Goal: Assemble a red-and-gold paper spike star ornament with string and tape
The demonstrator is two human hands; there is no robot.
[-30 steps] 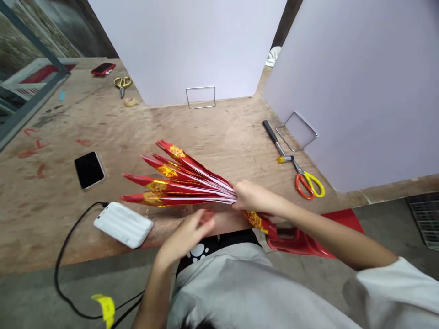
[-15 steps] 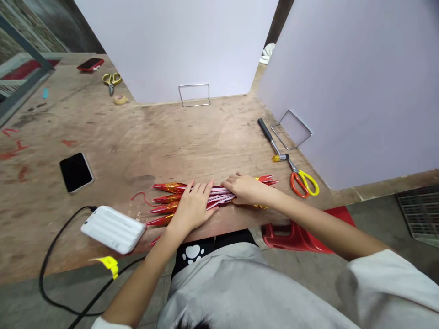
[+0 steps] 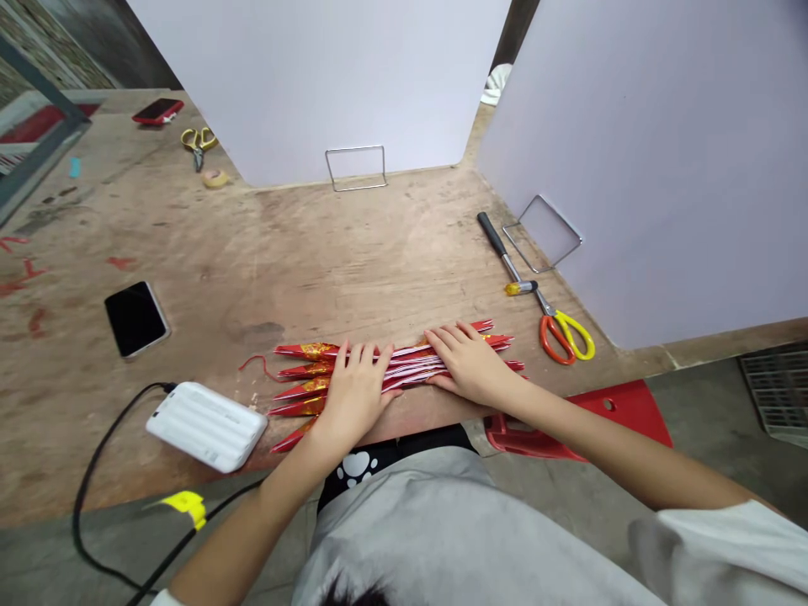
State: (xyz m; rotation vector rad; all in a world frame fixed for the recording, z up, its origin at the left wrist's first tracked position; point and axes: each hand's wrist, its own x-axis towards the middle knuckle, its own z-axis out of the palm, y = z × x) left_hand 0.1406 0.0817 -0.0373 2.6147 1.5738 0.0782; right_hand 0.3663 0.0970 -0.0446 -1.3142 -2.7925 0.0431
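Several red and gold folded paper pieces [image 3: 410, 369] lie side by side near the table's front edge, white folded edges up in the middle and pointed red tips at both ends. Across their left part rests my left hand [image 3: 358, 383], fingers on the far side and thumb on the near side, gripping the bundle. My right hand [image 3: 465, 362] clasps the right part in the same way, its fingers bent over the top. Between the hands the white edges are pressed together. A red string [image 3: 257, 364] curls left of the bundle.
White power bank [image 3: 207, 426] with black cable and black phone [image 3: 136, 318] at left; hammer [image 3: 505, 252] and orange-yellow scissors [image 3: 565, 332] at right. Two white boards [image 3: 316, 76] with wire stands rise behind. Farther left are a red phone [image 3: 157, 111], yellow-handled cutters [image 3: 199, 147] and tape [image 3: 215, 178].
My right hand has shifted slightly right along the bundle, and more red tips show beside it. The left hand stays over the left part. The view has moved slightly.
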